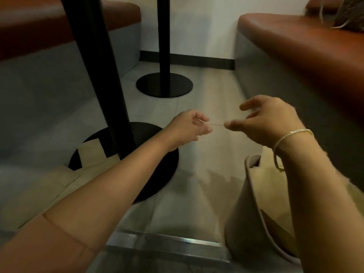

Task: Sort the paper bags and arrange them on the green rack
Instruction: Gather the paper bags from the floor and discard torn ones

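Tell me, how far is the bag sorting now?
Nothing looks done: no green rack is in view. In hand: the left hand and right hand stretch a thin band between them. Left: the paper bags lie on the floor beside a table base.

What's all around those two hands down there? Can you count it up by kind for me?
Hands: 2, left hand, right hand, a thin band stretched between them
Black table posts with round bases: 2
Red-brown bench seats: 2
Paper bag piles: 1
Bracelets: 1
Total: 9
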A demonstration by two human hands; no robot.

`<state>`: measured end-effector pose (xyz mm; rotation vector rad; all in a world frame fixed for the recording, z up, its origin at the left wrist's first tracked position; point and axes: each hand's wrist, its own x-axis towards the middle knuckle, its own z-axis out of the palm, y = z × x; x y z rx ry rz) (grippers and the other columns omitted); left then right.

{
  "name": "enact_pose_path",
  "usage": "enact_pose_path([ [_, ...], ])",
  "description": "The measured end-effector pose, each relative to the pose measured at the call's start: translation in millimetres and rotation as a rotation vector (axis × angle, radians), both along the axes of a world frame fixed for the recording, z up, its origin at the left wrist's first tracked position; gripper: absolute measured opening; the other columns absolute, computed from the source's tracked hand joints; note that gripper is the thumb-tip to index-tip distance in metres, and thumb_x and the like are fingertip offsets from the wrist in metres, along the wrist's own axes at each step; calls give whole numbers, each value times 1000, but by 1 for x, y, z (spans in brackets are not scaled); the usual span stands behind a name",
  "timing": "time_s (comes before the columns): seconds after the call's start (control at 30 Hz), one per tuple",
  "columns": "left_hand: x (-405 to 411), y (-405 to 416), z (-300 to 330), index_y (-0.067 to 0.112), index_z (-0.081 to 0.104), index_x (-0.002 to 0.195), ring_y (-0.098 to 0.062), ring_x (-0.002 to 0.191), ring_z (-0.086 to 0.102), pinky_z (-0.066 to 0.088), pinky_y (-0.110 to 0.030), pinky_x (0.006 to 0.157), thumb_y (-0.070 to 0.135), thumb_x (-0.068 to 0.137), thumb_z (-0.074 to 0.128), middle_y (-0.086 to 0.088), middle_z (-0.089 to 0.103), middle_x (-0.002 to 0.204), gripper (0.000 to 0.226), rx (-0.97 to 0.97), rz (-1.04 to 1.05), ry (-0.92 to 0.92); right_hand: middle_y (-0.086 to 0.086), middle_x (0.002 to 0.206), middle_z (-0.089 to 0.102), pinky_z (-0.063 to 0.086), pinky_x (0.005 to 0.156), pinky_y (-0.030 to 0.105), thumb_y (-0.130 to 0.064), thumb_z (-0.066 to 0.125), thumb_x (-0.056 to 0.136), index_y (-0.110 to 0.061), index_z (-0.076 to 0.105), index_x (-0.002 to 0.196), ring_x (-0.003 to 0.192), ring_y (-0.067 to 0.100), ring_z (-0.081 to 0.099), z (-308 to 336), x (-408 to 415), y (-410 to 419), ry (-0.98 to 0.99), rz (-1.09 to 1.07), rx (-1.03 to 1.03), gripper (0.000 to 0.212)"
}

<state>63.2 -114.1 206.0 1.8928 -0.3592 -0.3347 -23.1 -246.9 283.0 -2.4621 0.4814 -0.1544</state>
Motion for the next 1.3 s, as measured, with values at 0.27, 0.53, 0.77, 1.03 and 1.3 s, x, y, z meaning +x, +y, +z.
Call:
enact_pose_path([
  [0.27,18,157,-116,15,57,112,-18,100,57,43,-25,82,25,84,67,-3,61,113,31,580,267,142,5,118,59,45,85,28,-40,69,80,-16,58,117,108,23,57,-110,50,143,293,520,-75,45],
  [0.53,6,269,-194,13,37,137,-28,127,38,26,-32,104,43,90,53,-13,44,138,58,1093,526,118,6,119,55,46,89,26,-24,60,89,-15,53,119,107,19,56,-232,52,191,610,704,-169,32],
  [0.77,15,315,-222,14,37,135,-41,117,43,35,-40,101,46,90,51,-25,42,129,57,1011,695,148,8,130,43,45,100,34,-23,58,89,-19,45,129,118,24,47,-262,72,224,596,767,-215,42],
  [1.03,31,324,-235,0,45,120,-37,112,50,41,-35,90,40,96,36,-23,55,120,47,1091,812,149,8,128,41,45,97,33,-18,53,91,-19,44,130,117,24,46,-273,78,244,567,813,-208,41],
  [1.3,38,339,-231,3,58,114,-35,101,60,47,-36,81,17,96,39,-20,64,107,29,1088,806,55,6,132,38,45,98,33,-22,57,90,-23,37,136,119,22,45,-271,79,237,470,760,-137,50],
])
